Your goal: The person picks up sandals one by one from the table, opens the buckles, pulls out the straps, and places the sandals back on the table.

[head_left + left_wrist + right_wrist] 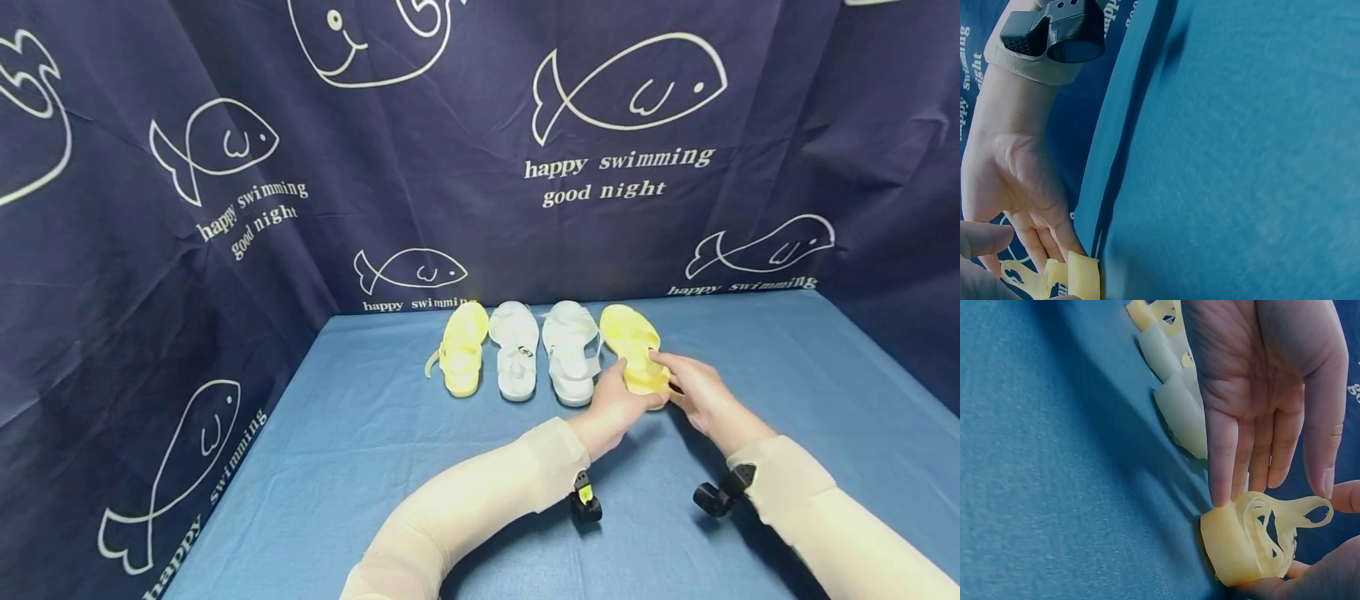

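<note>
The yellow sandal (628, 329) at the right end of a row of sandals is between both hands, its toe pointing to the back of the table. My left hand (617, 408) holds it from the left near the heel, fingertips at the side of the sole. From the other side my right hand (701, 396) grips it, the thumb by the strap. In the right wrist view, the heel of this sandal (1229, 547) faces the camera, and a looped strap end sits between the two thumbs. Part of the same sandal (1084, 275) shows in the left wrist view.
Left of the held sandal stand two pale white sandals (572, 350) (515, 346), then another yellow sandal (463, 350) with its strap sticking out. They rest on a blue-covered table (360, 467). A dark blue fish-print curtain (480, 167) rises behind the back edge.
</note>
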`<action>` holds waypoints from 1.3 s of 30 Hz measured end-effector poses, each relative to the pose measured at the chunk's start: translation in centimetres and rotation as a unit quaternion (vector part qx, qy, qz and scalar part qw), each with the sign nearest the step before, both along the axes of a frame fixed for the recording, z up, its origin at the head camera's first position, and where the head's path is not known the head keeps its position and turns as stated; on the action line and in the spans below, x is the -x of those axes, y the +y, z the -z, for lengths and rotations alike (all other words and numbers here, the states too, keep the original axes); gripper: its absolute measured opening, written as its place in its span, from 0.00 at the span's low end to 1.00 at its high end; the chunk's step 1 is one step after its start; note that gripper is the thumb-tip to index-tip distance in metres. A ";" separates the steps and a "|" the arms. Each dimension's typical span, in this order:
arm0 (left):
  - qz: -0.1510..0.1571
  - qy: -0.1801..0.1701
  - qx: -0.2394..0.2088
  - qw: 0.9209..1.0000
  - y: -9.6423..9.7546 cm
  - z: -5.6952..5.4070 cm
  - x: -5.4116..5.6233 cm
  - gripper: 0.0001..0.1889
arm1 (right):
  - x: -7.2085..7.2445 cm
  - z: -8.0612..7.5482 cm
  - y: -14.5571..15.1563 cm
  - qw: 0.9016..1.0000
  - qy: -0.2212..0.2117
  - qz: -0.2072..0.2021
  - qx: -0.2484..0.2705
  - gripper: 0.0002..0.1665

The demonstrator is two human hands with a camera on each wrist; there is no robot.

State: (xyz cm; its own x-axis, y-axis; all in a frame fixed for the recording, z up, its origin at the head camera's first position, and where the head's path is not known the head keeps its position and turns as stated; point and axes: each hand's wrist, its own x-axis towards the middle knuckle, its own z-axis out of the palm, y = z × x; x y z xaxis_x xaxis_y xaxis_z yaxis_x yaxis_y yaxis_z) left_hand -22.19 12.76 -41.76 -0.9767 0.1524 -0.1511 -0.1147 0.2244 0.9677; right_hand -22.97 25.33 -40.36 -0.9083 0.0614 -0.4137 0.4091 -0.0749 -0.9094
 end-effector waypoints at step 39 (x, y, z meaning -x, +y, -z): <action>-0.007 -0.061 -0.054 0.997 -1.4 0.5 -2.7 0.30 | -5.2 0.7 0.9 0.998 0.015 -0.053 -0.040 0.48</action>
